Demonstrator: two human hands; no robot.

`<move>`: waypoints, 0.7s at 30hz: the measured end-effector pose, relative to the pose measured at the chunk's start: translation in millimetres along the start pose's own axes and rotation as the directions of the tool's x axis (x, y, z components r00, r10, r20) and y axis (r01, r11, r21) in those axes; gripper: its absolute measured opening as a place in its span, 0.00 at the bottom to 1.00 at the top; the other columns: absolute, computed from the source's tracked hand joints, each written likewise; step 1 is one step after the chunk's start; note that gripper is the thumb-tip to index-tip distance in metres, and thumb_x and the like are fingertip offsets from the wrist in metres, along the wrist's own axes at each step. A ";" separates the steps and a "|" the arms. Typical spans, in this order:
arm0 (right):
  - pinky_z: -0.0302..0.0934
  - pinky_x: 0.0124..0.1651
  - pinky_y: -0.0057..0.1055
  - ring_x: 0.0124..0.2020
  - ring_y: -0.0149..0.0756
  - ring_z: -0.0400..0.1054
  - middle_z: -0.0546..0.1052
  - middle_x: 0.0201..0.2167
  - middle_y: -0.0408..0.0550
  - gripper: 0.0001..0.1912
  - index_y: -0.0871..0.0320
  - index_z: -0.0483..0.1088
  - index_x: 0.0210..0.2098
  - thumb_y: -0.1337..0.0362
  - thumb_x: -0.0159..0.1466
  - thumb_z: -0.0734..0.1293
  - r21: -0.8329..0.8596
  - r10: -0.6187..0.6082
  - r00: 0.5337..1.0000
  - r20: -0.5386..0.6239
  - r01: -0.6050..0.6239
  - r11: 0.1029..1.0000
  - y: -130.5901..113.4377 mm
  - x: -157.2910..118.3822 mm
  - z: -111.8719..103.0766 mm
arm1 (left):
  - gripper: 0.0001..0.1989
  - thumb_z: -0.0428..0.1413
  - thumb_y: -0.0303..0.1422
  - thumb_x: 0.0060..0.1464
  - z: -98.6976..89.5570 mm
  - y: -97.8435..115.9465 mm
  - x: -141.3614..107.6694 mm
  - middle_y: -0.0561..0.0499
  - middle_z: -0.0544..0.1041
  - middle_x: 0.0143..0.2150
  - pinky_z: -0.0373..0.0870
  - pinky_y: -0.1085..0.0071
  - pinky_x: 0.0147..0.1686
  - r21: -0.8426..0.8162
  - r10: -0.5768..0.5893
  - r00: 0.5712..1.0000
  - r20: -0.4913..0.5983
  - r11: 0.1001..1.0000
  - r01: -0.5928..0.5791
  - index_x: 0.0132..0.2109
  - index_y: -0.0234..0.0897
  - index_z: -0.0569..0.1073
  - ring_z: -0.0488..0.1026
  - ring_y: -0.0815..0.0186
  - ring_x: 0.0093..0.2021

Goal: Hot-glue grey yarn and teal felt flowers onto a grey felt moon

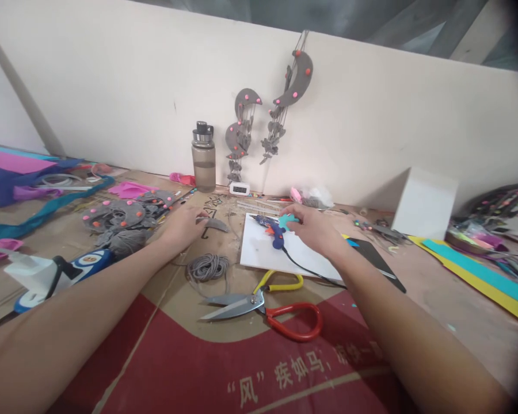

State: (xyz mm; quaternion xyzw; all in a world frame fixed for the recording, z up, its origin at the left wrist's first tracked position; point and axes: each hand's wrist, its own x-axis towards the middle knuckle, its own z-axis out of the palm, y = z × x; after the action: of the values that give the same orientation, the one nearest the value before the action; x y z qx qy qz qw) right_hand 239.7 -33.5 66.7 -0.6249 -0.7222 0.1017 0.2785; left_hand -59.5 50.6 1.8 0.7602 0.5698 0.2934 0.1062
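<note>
My left hand (188,223) is closed at the fingertips on the end of a small curved grey felt piece (218,225), low over the cardboard. My right hand (311,223) pinches a teal cut-out shape (287,221) beside a blue glue gun (278,237) with an orange trigger. The glue gun lies on a white board (259,253), its black cord running toward my right forearm. Nearer to me are large scissors (255,300), blades apart, with one yellow and one red handle. A coil of grey cord (207,267) sits left of them.
A water bottle (204,164) and a small digital clock (239,188) stand by the wall. Grey moon-shaped hangings (300,80) hang there. Grey felt crescents (125,214) and a power strip (84,265) lie left; teal and yellow strips (483,273) lie right.
</note>
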 end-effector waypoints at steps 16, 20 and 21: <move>0.60 0.39 0.26 0.40 0.36 0.70 0.77 0.42 0.47 0.20 0.53 0.74 0.46 0.72 0.56 0.62 -0.370 0.050 0.936 0.349 0.089 0.925 66.7 20.3 4.5 | 0.18 0.51 0.35 0.51 -11.7 -18.1 11.8 0.42 0.78 0.45 0.66 0.70 0.44 -0.064 -0.141 0.984 -0.108 0.989 0.135 0.46 0.31 0.75 0.74 0.59 0.43; 0.59 0.40 0.28 0.41 0.38 0.70 0.77 0.42 0.51 0.18 0.55 0.73 0.46 0.70 0.58 0.62 -0.487 0.050 0.950 0.310 0.113 0.866 56.4 16.2 8.1 | 0.18 0.56 0.37 0.46 -3.9 -26.4 14.2 0.40 0.78 0.43 0.67 0.67 0.43 0.167 -0.015 0.997 0.079 0.986 0.001 0.43 0.31 0.75 0.73 0.55 0.44; 0.59 0.41 0.28 0.42 0.39 0.70 0.77 0.43 0.52 0.17 0.56 0.73 0.46 0.70 0.58 0.62 -0.521 0.050 0.951 0.306 0.123 0.845 53.5 15.2 9.1 | 0.18 0.58 0.37 0.45 -2.4 -27.5 14.5 0.41 0.78 0.43 0.67 0.67 0.42 0.187 0.010 0.995 0.100 0.982 -0.029 0.43 0.32 0.76 0.73 0.55 0.44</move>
State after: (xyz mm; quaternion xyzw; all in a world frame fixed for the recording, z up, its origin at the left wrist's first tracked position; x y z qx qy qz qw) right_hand 279.1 -6.5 36.9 -0.6400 -0.7680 -0.0125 -0.0202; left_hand -80.4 72.7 -5.2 0.7861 0.5814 0.2013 0.0591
